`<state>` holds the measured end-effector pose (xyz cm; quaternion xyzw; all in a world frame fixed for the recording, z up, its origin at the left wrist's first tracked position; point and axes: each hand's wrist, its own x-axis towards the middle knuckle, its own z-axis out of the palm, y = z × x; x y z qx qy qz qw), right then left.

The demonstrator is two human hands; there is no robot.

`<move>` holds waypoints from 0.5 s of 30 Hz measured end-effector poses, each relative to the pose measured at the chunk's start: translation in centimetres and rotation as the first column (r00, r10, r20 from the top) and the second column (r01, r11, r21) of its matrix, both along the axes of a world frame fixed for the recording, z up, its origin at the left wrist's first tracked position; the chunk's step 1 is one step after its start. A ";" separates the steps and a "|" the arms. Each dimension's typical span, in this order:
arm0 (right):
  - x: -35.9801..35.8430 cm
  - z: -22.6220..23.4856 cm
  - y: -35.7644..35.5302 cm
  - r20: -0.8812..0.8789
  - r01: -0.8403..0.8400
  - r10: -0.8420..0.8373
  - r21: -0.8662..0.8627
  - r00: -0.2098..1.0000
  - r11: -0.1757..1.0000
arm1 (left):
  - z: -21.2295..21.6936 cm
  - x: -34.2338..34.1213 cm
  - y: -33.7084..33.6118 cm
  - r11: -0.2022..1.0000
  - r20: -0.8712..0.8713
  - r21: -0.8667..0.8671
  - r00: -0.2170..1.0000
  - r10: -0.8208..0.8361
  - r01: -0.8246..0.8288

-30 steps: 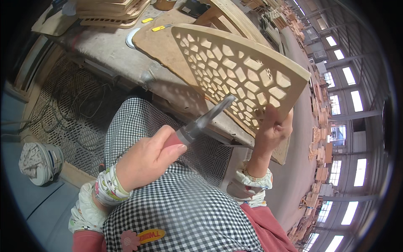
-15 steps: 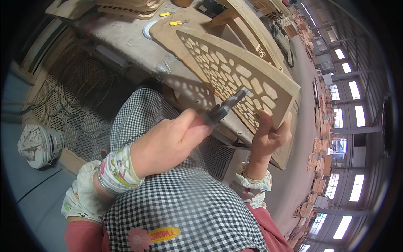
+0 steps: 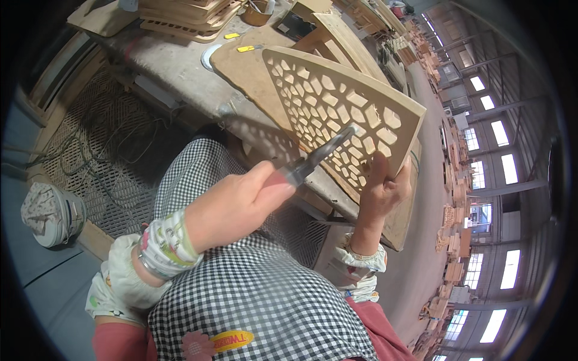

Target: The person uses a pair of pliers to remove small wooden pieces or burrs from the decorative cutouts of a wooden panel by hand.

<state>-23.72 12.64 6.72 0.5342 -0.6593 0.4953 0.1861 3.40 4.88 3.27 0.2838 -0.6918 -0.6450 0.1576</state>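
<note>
Panel (image 3: 379, 100) tilted more face-on; grey workbench (image 3: 174, 63), bright windows (image 3: 510, 269).

Pale, matt wood gives the pierced panel (image 3: 344, 107) a smooth face above the near edge of the workbench (image 3: 174, 66), whose grey top looks rough and worn. Blurred, the red-handled tool (image 3: 319, 157) appears to end in shiny metal. Bare, matt wooden frames (image 3: 186, 27) lie stacked at the workbench's left end; nearer its middle, a brown board (image 3: 241, 72) shows a dull surface. The checked apron (image 3: 241, 289) and patterned oversleeves (image 3: 364, 268) are soft, matt, gathered cloth.
</note>
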 end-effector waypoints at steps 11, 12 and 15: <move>0.3 -0.3 0.1 -0.024 -0.023 0.024 0.016 0.999 1.000 | 2.5 3.3 1.4 0.986 -0.026 -0.137 0.995 0.092 -0.095; 0.4 -0.2 0.2 -0.034 -0.013 0.013 0.014 0.999 1.000 | 2.4 3.3 1.4 0.985 -0.034 -0.136 0.994 0.104 -0.107; 0.1 -0.5 0.4 -0.019 -0.005 0.006 0.031 1.000 1.000 | 2.0 3.1 1.1 0.974 -0.034 -0.170 0.989 0.143 -0.147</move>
